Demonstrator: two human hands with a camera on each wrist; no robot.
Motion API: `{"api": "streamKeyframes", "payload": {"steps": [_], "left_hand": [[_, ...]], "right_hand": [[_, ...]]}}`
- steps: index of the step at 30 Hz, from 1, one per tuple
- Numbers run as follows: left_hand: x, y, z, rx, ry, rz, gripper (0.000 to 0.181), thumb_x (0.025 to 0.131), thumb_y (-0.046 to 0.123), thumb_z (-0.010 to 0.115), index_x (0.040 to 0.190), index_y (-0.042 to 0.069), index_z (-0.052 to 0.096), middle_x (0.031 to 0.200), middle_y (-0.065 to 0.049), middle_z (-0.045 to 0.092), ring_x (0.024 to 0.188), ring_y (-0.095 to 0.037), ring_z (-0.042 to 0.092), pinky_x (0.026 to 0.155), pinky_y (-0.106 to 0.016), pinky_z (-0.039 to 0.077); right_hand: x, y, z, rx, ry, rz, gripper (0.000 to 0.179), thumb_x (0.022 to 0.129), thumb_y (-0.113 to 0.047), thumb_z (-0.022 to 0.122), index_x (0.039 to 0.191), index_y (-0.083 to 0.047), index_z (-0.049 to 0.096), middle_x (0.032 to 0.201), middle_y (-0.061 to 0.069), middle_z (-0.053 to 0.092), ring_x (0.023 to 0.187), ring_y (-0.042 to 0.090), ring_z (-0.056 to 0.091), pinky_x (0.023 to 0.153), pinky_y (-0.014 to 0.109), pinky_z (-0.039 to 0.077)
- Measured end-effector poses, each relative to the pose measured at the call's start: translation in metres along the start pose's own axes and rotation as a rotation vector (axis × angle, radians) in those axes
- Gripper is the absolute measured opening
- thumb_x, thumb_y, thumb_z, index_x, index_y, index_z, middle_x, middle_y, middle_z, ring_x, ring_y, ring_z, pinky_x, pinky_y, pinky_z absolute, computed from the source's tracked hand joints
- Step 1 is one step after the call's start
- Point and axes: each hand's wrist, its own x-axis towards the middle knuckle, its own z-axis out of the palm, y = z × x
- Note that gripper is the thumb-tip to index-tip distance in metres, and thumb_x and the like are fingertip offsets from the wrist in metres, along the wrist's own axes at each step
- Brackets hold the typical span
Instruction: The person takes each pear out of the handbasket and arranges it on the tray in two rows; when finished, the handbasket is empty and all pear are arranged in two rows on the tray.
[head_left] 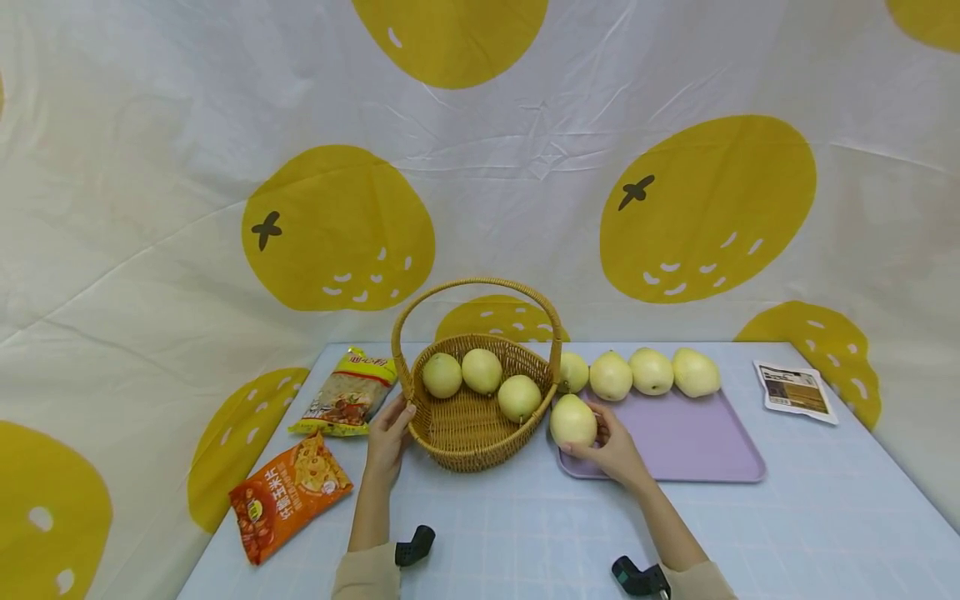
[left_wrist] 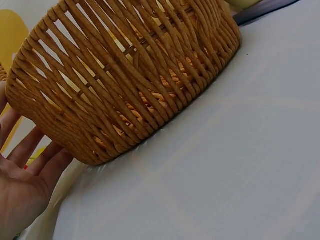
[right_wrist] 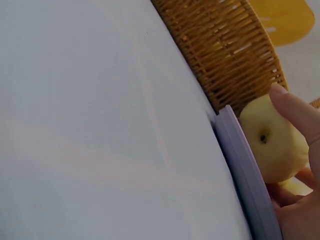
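A brown wicker basket (head_left: 480, 454) with a tall arched handle stands on the table with three pale yellow-green pears inside. My left hand (head_left: 388, 433) holds its left side, thumb at the rim and fingers along the outer wall (left_wrist: 115, 85). Just right of the basket, my right hand (head_left: 615, 446) grips another pear (head_left: 573, 421) between thumb and fingers. In the right wrist view this pear (right_wrist: 272, 145) overlaps the basket wall and shows its dark blossom end. It is over the left edge of a purple tray (head_left: 675, 442), where several more pears (head_left: 651, 372) line the back.
Left of the basket lie a yellow-edged food bag (head_left: 348, 396) and an orange snack bag (head_left: 291, 498). A small white-and-brown packet (head_left: 795, 392) lies right of the tray. Behind the table hangs a white cloth (head_left: 517, 208) printed with yellow fruit.
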Motion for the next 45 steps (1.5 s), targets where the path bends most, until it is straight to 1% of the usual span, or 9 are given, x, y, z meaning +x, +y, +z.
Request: {"api": "streamKeyframes", "payload": {"steps": [6, 11, 16, 21, 24, 28, 33, 37, 45], "left_hand": [[0.001, 0.001, 0.000, -0.009, -0.006, 0.004, 0.053, 0.093, 0.018, 0.062, 0.140, 0.005, 0.044, 0.139, -0.020, 0.045, 0.107, -0.012, 0.057, 0.082, -0.021, 0.050], [0.004, -0.001, -0.001, -0.010, -0.002, 0.001, 0.054, 0.091, 0.019, 0.064, 0.140, 0.005, 0.045, 0.139, -0.020, 0.045, 0.108, -0.014, 0.058, 0.082, -0.021, 0.050], [0.003, 0.000, -0.002, -0.017, 0.002, 0.002, 0.056, 0.090, 0.019, 0.065, 0.140, 0.002, 0.044, 0.137, -0.020, 0.047, 0.104, -0.012, 0.059, 0.081, -0.021, 0.051], [0.002, 0.001, -0.003, -0.028, 0.013, -0.006, 0.057, 0.090, 0.020, 0.066, 0.139, 0.002, 0.044, 0.136, -0.018, 0.048, 0.103, -0.011, 0.060, 0.079, -0.021, 0.051], [0.002, 0.001, -0.003, -0.021, 0.004, -0.005, 0.056, 0.090, 0.020, 0.065, 0.140, 0.002, 0.044, 0.137, -0.019, 0.047, 0.103, -0.010, 0.060, 0.080, -0.021, 0.051], [0.002, 0.001, -0.003, -0.019, -0.004, 0.003, 0.055, 0.091, 0.019, 0.065, 0.139, 0.003, 0.045, 0.138, -0.021, 0.046, 0.102, -0.010, 0.060, 0.080, -0.021, 0.051], [0.001, 0.000, -0.003, -0.040, 0.013, 0.000, 0.054, 0.090, 0.016, 0.065, 0.138, 0.002, 0.046, 0.134, -0.018, 0.050, 0.100, -0.010, 0.061, 0.078, -0.022, 0.052], [0.002, -0.002, -0.002, -0.054, 0.017, 0.004, 0.053, 0.090, 0.014, 0.065, 0.138, 0.000, 0.046, 0.134, -0.018, 0.051, 0.098, -0.011, 0.062, 0.077, -0.023, 0.052], [0.002, -0.004, 0.000, -0.067, 0.008, 0.009, 0.054, 0.089, 0.014, 0.065, 0.137, -0.001, 0.046, 0.135, -0.020, 0.049, 0.101, -0.013, 0.061, 0.078, -0.024, 0.053]], "right_hand": [[0.001, -0.002, -0.004, 0.019, -0.023, -0.011, 0.097, 0.073, -0.017, 0.081, 0.148, -0.002, 0.022, 0.137, 0.026, 0.040, 0.118, 0.038, 0.048, 0.095, 0.039, 0.044], [-0.001, -0.010, -0.008, -0.005, -0.006, -0.044, 0.093, 0.076, -0.018, 0.080, 0.147, -0.001, 0.023, 0.140, 0.030, 0.035, 0.127, 0.044, 0.038, 0.104, 0.052, 0.033], [-0.006, -0.046, -0.005, -0.007, 0.110, -0.136, 0.076, 0.078, -0.012, 0.077, 0.138, 0.009, 0.035, 0.136, 0.032, 0.041, 0.125, 0.047, 0.038, 0.104, 0.055, 0.032], [-0.006, -0.088, 0.011, 0.028, 0.228, -0.269, 0.062, 0.075, -0.001, 0.076, 0.127, 0.015, 0.046, 0.128, 0.031, 0.049, 0.121, 0.045, 0.044, 0.102, 0.052, 0.034], [-0.001, -0.102, 0.023, 0.048, 0.229, -0.345, 0.058, 0.074, 0.003, 0.076, 0.123, 0.016, 0.049, 0.123, 0.031, 0.052, 0.116, 0.044, 0.049, 0.099, 0.050, 0.039], [0.008, -0.112, 0.038, 0.073, 0.153, -0.397, 0.059, 0.075, 0.003, 0.076, 0.124, 0.018, 0.048, 0.122, 0.034, 0.051, 0.114, 0.048, 0.049, 0.096, 0.055, 0.040], [0.026, -0.105, 0.057, 0.022, 0.080, -0.387, 0.065, 0.077, -0.006, 0.077, 0.130, 0.014, 0.046, 0.128, 0.031, 0.049, 0.117, 0.046, 0.047, 0.096, 0.056, 0.040], [0.048, -0.088, 0.073, -0.036, 0.107, -0.372, 0.070, 0.074, -0.015, 0.080, 0.132, 0.008, 0.047, 0.131, 0.026, 0.050, 0.120, 0.041, 0.047, 0.098, 0.054, 0.039], [0.069, -0.089, 0.081, -0.117, 0.095, -0.267, 0.078, 0.074, -0.025, 0.080, 0.137, 0.002, 0.044, 0.140, 0.018, 0.045, 0.128, 0.039, 0.041, 0.102, 0.054, 0.035]]}}
